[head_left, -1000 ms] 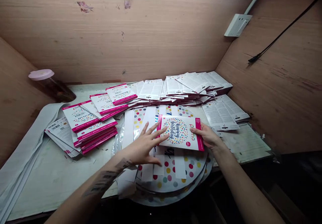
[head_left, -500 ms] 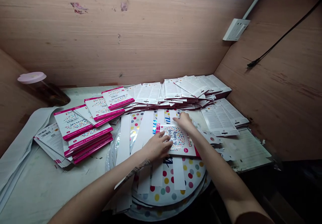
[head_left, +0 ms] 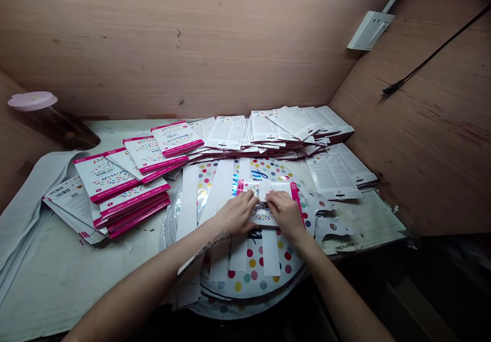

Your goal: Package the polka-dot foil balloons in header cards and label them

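Observation:
A white and pink printed balloon packet (head_left: 283,185) lies on a round foil balloon (head_left: 249,280) with coloured dots. My left hand (head_left: 238,213) holds the packet's left part, fingers curled over it and thumb at the lower edge. A white paper strip (head_left: 264,189) is folded over the packet's top between my hands. My right hand (head_left: 287,214) presses that strip down with its fingertips closed together. More white strips (head_left: 271,254) lie across the balloon under the packet, and further balloons are stacked beneath.
Stacks of pink-edged packets (head_left: 134,211) lie on the left. More packets (head_left: 226,132) are piled along the back, others (head_left: 332,173) at the right. A lidded jar (head_left: 53,122) stands at the back left beside a bent white sheet (head_left: 30,198). A cable (head_left: 422,65) hangs before the right wall.
My right hand has come back toward me from the packet's far side, and a white strip now lies folded over the packet. My left hand stays on the packet. The view has shifted slightly.

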